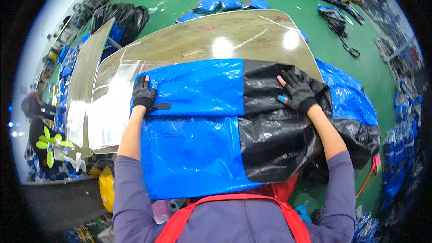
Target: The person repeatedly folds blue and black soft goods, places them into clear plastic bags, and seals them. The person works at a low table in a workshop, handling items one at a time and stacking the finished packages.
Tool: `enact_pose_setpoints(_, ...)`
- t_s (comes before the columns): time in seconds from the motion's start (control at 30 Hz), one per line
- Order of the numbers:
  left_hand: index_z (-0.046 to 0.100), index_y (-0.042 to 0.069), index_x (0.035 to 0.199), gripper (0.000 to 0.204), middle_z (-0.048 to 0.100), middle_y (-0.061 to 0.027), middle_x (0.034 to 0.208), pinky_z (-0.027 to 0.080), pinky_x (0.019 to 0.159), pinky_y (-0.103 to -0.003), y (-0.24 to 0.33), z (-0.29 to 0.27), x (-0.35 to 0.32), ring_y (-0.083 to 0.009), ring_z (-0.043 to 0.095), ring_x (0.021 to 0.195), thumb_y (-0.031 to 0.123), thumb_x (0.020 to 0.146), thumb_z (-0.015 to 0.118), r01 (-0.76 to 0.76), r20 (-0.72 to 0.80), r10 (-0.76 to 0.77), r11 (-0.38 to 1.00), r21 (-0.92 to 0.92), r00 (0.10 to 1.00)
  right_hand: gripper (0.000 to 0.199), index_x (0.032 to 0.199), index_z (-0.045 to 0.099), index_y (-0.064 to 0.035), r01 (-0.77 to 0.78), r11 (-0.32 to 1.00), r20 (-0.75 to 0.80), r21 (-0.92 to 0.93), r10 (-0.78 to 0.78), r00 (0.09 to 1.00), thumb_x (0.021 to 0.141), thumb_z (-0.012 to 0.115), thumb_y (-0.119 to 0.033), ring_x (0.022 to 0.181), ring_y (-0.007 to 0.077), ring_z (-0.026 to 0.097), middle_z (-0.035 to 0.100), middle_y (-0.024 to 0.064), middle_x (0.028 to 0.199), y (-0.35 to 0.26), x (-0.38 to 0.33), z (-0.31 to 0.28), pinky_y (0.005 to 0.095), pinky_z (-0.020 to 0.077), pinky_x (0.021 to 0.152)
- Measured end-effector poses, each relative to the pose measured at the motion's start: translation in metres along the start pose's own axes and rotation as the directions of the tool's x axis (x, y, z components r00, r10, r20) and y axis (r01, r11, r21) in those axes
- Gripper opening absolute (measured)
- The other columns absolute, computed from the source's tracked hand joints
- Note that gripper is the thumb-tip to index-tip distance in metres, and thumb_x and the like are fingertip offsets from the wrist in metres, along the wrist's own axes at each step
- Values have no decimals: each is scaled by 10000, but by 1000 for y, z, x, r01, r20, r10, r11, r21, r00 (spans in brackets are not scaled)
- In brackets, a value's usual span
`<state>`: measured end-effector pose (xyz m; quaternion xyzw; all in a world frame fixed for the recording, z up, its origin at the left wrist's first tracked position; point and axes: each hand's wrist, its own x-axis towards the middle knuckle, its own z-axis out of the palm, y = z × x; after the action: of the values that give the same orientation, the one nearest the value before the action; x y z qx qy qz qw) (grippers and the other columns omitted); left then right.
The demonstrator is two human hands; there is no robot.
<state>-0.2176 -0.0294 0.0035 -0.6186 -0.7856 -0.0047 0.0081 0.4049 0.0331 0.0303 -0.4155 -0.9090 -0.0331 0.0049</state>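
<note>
A large glossy sheet-like piece, probably coated tarpaulin, lies across the near side of the wooden-topped table [193,38]. Its left half is a blue panel [198,87] and its right half a black panel [270,137]. A crease or seam runs across the blue part, with a small black strip beside it. My left hand [144,94], in a dark fingertip-free glove, rests flat on the left edge of the blue panel. Fingers spread, my right hand [298,91] presses on the wrinkled black panel. Blue bits wrap a finger on each hand.
Clear plastic sheets [110,112] lie at the table's left. More blue material [348,87] hangs at the right edge. A green-bladed fan [51,144] stands at the left, near a person [33,117]. Folded blue packs [220,3] and black straps [337,22] lie on the green floor.
</note>
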Motion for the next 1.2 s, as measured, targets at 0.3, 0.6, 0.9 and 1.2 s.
enact_pose_setpoints(0.3,499,15,1299,532,511,-227,1315,324,1081,-428,237,-125,-38,-382,442,1259,127,784,568,-667,-199,653,622,-410,731,613,1102,618,-64,318,560,-137,765,-341,930,705,736,-516,1030,367,572,623,159,1032,-69,-102,-163,471,444,900)
enact_pose_setpoints(0.6,433,329,1387,657,289,-164,1500,110,1020,-721,422,-37,-83,-405,152,1405,535,780,580,-969,-237,940,232,-84,245,129,854,678,-144,56,939,-449,340,109,887,766,623,-220,869,354,647,665,115,823,-59,-130,-146,437,527,737)
enact_pose_setpoints(0.9,527,72,1302,407,570,-169,1247,380,1027,-394,295,-25,-66,-298,545,1124,231,928,537,-514,-84,905,159,-843,417,611,1027,695,-118,-366,922,370,125,299,880,848,457,-652,996,362,628,668,170,1053,26,11,-62,474,485,853)
enact_pose_setpoints(1.2,609,67,1198,405,590,-180,1178,391,1006,-422,-60,-111,-225,-335,535,1125,192,815,575,157,276,8,809,-567,961,681,1023,686,-74,-360,930,481,69,285,829,823,467,-687,989,394,629,651,207,1078,24,17,-53,494,486,871)
